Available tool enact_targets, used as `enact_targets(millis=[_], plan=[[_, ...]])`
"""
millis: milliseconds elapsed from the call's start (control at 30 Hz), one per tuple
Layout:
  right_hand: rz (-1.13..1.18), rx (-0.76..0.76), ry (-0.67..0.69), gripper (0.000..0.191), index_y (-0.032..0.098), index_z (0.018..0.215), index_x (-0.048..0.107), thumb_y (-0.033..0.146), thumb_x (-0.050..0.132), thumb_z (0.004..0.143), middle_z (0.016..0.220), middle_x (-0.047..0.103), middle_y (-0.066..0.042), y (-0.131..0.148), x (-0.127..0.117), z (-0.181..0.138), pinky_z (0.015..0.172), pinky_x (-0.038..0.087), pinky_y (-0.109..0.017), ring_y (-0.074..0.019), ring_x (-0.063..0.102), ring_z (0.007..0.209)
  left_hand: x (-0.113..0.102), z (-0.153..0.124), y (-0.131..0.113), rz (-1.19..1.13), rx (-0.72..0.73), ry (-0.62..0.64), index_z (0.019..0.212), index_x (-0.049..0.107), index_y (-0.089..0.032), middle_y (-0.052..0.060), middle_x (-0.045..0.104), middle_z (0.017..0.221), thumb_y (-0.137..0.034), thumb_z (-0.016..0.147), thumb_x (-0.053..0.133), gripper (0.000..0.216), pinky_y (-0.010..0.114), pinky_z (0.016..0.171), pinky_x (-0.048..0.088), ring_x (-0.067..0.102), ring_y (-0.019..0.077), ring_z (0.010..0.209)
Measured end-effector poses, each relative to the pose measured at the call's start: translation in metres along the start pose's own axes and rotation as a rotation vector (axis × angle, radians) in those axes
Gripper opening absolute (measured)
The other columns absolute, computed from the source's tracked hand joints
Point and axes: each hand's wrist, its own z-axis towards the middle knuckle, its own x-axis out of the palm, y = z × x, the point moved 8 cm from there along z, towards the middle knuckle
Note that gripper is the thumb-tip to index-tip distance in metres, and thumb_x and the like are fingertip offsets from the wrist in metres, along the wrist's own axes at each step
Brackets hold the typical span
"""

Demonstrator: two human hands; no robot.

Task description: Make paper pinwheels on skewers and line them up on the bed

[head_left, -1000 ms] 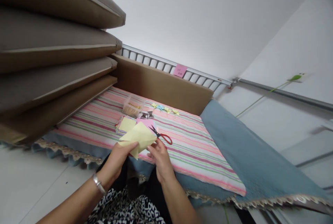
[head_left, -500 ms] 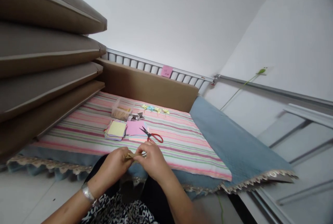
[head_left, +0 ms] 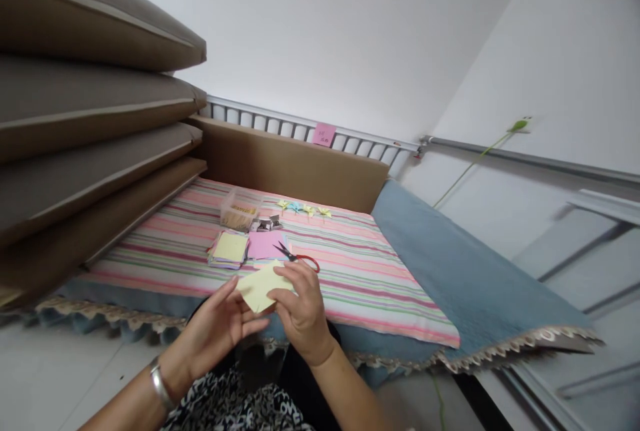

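A folded pale yellow paper (head_left: 259, 286) is held up in front of me, just over the near edge of the striped cloth (head_left: 370, 284). My right hand (head_left: 299, 307) pinches its right side with closed fingers. My left hand (head_left: 216, 327) supports it from the left and below, fingers partly spread against the sheet. Red-handled scissors (head_left: 300, 257) lie on the cloth right behind my right hand. A stack of coloured paper squares (head_left: 229, 248) and a pink sheet (head_left: 265, 244) lie behind the held paper.
A clear plastic box (head_left: 239, 209), small metal clips (head_left: 266, 223) and a row of small folded paper figures (head_left: 304, 209) sit further back. Brown cushions (head_left: 90, 117) are stacked at left. A cardboard panel (head_left: 290, 164) and a railing stand behind; a blue blanket (head_left: 475, 291) spreads right.
The paper was a large spread sheet, then squeezed flat and edge-on between both hands, and now shows its face again as a smaller folded piece. My left fingers have loosened.
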Motion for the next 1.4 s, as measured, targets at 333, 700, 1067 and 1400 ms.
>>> enact_targets(millis=[333, 700, 1067, 1400], plan=[[-0.057, -0.008, 0.192, 0.023, 0.023, 0.09, 0.065, 0.008, 0.055, 0.078, 0.125, 0.057, -0.006, -0.001, 0.013, -0.016, 0.105, 0.032, -0.05, -0.0245, 0.04, 0.125, -0.015, 0.023, -0.005, -0.086, 0.181, -0.259, 0.116, 0.056, -0.006, 0.013, 0.074, 0.089, -0.007, 0.084, 0.052, 0.033, 0.03, 0.072, 0.057, 0.07, 0.0217, 0.08], [-0.01, 0.149, 0.254, 0.025, 0.021, 0.096, 0.064, 0.006, 0.051, 0.08, 0.113, 0.064, -0.006, 0.005, 0.026, -0.022, 0.107, 0.028, -0.049, -0.0238, 0.045, 0.121, -0.008, 0.019, -0.006, -0.176, 0.171, -0.249, 0.118, 0.055, -0.004, 0.013, 0.073, 0.088, -0.004, 0.086, 0.047, 0.033, 0.026, 0.071, 0.058, 0.07, 0.019, 0.079], [-0.068, 0.096, 0.277, 0.017, 0.024, 0.092, 0.065, 0.013, 0.055, 0.083, 0.111, 0.063, -0.005, 0.004, 0.027, -0.031, 0.106, 0.025, -0.052, -0.0236, 0.048, 0.117, -0.005, 0.023, 0.0, -0.163, 0.157, -0.256, 0.115, 0.057, -0.005, 0.011, 0.073, 0.083, -0.001, 0.083, 0.049, 0.032, 0.026, 0.064, 0.059, 0.07, 0.0187, 0.071], [0.012, 0.344, 0.226, 0.007, 0.022, 0.08, 0.068, 0.019, 0.062, 0.082, 0.088, 0.064, -0.004, -0.005, 0.023, -0.021, 0.091, 0.038, -0.038, -0.0195, 0.055, 0.093, -0.017, 0.023, 0.0, 0.041, 0.295, -0.295, 0.093, 0.065, -0.007, 0.011, 0.073, 0.084, -0.004, 0.076, 0.061, 0.018, 0.025, 0.059, 0.057, 0.068, 0.0171, 0.067]])
